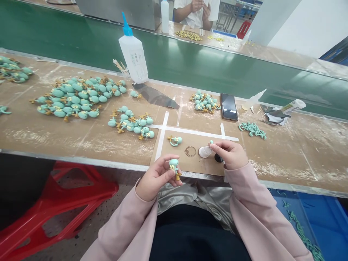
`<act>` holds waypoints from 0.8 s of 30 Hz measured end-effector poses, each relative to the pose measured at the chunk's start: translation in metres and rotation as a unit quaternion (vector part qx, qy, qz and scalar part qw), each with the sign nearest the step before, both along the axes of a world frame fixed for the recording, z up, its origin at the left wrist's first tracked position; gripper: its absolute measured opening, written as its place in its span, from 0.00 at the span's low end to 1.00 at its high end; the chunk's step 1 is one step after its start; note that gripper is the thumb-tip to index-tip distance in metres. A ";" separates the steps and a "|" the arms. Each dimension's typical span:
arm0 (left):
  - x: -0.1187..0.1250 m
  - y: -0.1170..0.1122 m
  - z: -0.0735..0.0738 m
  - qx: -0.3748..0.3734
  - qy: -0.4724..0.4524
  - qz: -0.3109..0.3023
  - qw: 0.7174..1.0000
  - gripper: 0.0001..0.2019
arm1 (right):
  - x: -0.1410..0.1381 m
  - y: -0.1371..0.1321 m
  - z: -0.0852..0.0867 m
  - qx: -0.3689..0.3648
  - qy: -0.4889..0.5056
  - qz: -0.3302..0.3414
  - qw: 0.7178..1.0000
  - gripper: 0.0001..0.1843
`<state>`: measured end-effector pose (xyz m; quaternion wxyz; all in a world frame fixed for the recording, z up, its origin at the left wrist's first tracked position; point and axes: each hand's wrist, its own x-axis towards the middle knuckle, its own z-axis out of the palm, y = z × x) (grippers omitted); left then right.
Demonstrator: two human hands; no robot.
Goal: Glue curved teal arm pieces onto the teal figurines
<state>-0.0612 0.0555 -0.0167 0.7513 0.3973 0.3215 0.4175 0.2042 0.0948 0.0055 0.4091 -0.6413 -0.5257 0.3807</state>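
Observation:
Between the thumb and fingers of my left hand [156, 180] is a small teal figurine [173, 164] with a rounded head, yellow eyes and a brown lower body. My right hand [231, 153] is closed in a pinch on a small teal part [211, 142], whose lower end is hidden by the fingers. That part is just above a small whitish cup [204, 152]; whether they touch I cannot tell. A black round object [218, 158] sits partly under my right hand. Another figurine [175, 141] with a curved teal limb lies on the cardboard beyond my left hand.
Piles of figurines [73, 96] cover the left side. Near the back stand a glue bottle [134, 54] and a phone [229, 107]; curved teal pieces [252, 129] lie at right. Below are a red stool [62, 195] and blue bin [323, 217]. A co-worker [194, 14] sits opposite.

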 end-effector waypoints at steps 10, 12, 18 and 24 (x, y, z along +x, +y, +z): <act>0.000 -0.001 0.002 -0.008 -0.002 0.003 1.000 0.16 | 0.004 -0.004 0.003 0.004 -0.003 0.007 1.000 0.17; 0.000 -0.001 0.003 -0.013 -0.004 0.009 1.000 0.16 | 0.006 -0.007 0.006 0.010 -0.015 0.009 1.000 0.17; 0.002 -0.002 0.007 -0.018 -0.008 0.026 0.999 0.16 | 0.008 -0.014 0.017 -0.013 -0.087 0.062 0.994 0.16; 0.002 -0.003 0.005 -0.019 -0.002 0.020 1.000 0.17 | 0.007 -0.009 0.024 -0.033 -0.146 0.093 0.984 0.17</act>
